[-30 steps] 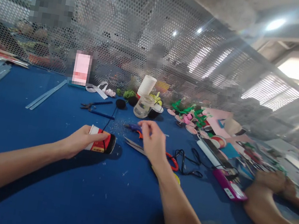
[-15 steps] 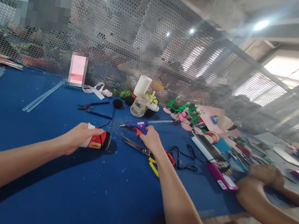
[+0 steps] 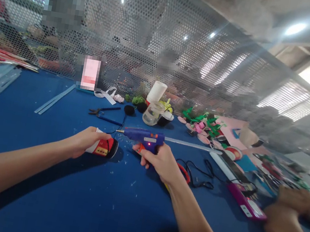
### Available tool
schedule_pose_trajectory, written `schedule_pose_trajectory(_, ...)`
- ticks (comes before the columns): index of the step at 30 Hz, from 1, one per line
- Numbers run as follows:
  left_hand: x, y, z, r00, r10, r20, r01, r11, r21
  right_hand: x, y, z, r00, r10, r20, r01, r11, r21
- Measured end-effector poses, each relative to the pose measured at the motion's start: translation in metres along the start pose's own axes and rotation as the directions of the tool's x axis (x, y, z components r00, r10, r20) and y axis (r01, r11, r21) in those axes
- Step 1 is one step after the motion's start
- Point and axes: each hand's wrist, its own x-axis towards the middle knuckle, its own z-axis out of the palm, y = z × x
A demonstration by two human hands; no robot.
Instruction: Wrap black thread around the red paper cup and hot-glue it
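My left hand [image 3: 84,142] is wrapped round a small red, white and black paper cup [image 3: 104,147] lying on its side on the blue table [image 3: 43,176]. My right hand [image 3: 161,160] grips the handle of a blue glue gun [image 3: 144,136] held just above the table. Its nozzle points left, close to the cup's black end. A clear glue stick [image 3: 191,144] sticks out of the gun's back to the right.
Pliers [image 3: 103,112], a clear jar [image 3: 152,113], a white cup [image 3: 157,91], black pompoms and green and pink craft scraps lie toward the perforated metal screen [image 3: 155,44]. Black cord [image 3: 199,169] and red-handled scissors lie right of my hand. Another person's hands [image 3: 297,207] work at the right edge.
My right hand reached to the glue gun, took hold of it, lifted it and brought its nozzle toward the cup. The left hand kept holding the cup.
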Motion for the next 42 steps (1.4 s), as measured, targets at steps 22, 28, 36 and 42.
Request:
schedule_pose_trajectory(22, -0.001, 0.001, -0.002, 0.998, -0.01, 0.065, 0.011, 1.0, -0.017, -0.023, -0.002, 0.014, 0.99, -0.114, -0.087, 0.057, 0.868, -0.493)
schedule_pose_trajectory(28, -0.001, 0.001, -0.002, 0.999, -0.029, 0.042, 0.03, 0.999, -0.023, -0.025, -0.001, 0.014, 0.992, -0.095, -0.084, 0.042, 0.874, -0.483)
schedule_pose_trajectory(36, -0.001, 0.001, -0.001, 0.999, -0.024, 0.037, 0.025, 0.999, -0.029, -0.026, -0.006, 0.015, 0.984, -0.163, -0.078, 0.092, 0.825, -0.558)
schedule_pose_trajectory(42, 0.002, 0.0, -0.001, 1.0, -0.01, 0.018, 0.011, 0.999, -0.039, -0.029, -0.004, 0.016, 0.978, -0.207, -0.017, 0.154, 0.777, -0.611)
